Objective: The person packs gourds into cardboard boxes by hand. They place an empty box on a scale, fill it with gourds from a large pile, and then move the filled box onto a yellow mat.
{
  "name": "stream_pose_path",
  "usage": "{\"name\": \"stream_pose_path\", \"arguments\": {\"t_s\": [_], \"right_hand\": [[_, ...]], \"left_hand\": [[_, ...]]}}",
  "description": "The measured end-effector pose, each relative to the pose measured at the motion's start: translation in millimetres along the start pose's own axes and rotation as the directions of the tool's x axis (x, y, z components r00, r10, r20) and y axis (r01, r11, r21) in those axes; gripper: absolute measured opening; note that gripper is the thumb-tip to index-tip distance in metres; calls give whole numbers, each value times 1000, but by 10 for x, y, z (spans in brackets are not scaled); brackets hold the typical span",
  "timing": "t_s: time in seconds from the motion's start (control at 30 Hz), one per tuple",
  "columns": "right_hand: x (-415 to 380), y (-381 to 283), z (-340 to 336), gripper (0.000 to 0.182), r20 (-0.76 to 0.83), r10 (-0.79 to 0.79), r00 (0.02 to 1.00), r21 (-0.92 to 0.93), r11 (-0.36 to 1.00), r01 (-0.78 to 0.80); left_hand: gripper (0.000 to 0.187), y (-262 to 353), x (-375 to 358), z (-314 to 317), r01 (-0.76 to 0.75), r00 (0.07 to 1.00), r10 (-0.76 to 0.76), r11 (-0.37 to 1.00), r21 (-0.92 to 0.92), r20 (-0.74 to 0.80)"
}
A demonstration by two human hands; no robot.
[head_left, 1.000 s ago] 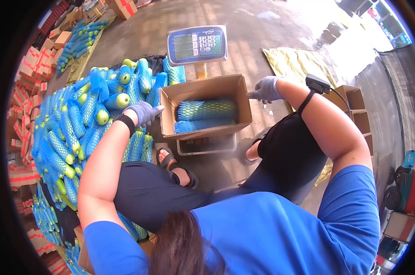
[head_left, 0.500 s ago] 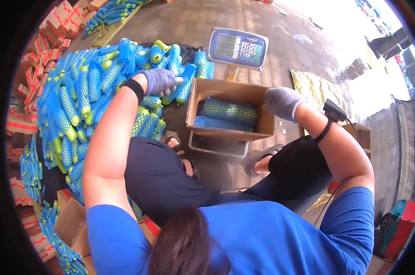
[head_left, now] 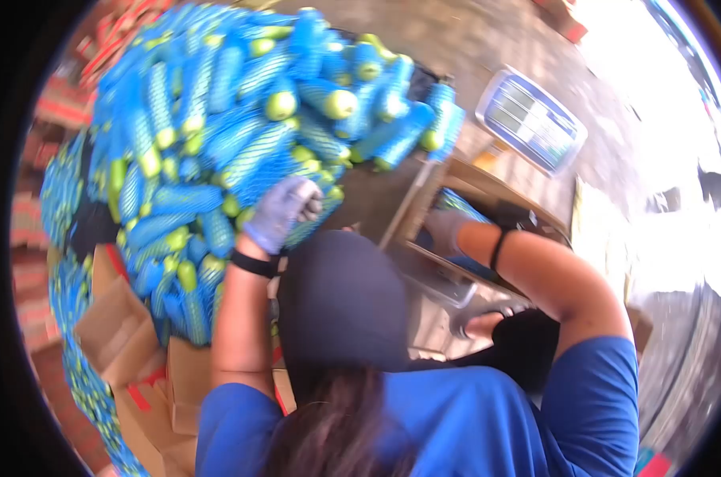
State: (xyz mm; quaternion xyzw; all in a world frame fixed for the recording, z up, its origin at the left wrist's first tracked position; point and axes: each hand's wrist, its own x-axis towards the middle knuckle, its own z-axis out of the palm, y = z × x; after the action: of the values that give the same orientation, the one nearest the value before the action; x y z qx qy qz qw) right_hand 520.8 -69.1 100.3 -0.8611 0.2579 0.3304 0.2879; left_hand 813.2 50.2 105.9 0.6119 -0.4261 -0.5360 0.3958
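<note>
My left hand [head_left: 285, 213], in a grey glove, is closed at the right edge of a large pile of green vegetables in blue netting [head_left: 249, 151]; what its fingers hold, if anything, is hidden. My right hand [head_left: 446, 230], also gloved, reaches inside an open cardboard box [head_left: 527, 201], its fingers out of sight. Netted vegetables [head_left: 461, 205] lie in that box beside my right hand. The box rests on a scale, whose display panel [head_left: 530, 119] stands behind it, tilted and blurred.
Opened cardboard boxes [head_left: 120, 322] lie at the lower left. More netted vegetables [head_left: 94, 389] lie along the far left, near stacked cartons [head_left: 48, 230]. A pale mat [head_left: 595, 230] is right of the scale. My knee [head_left: 340, 294] is below my left hand.
The view has turned, shifting the box and scale rightward. My left hand has come down nearer my knee, and my right hand has moved from the box's right edge into it.
</note>
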Motion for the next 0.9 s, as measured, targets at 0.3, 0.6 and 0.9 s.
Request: {"name": "stream_pose_path", "arguments": {"t_s": [0.3,0.6,0.9], "right_hand": [[886,698,856,75,-46,-328,943,-465,843,271],[1078,703,709,74,90,-255,963,-418,868,269],[95,615,239,38,144,-4,990,-197,980,32]], "left_hand": [[24,-1066,-268,200,94,985,-95,995,-17,-146],[24,-1486,-555,-299,83,928,-104,994,-73,-357],[23,-2070,-1601,-589,437,817,-170,806,399,-552]]}}
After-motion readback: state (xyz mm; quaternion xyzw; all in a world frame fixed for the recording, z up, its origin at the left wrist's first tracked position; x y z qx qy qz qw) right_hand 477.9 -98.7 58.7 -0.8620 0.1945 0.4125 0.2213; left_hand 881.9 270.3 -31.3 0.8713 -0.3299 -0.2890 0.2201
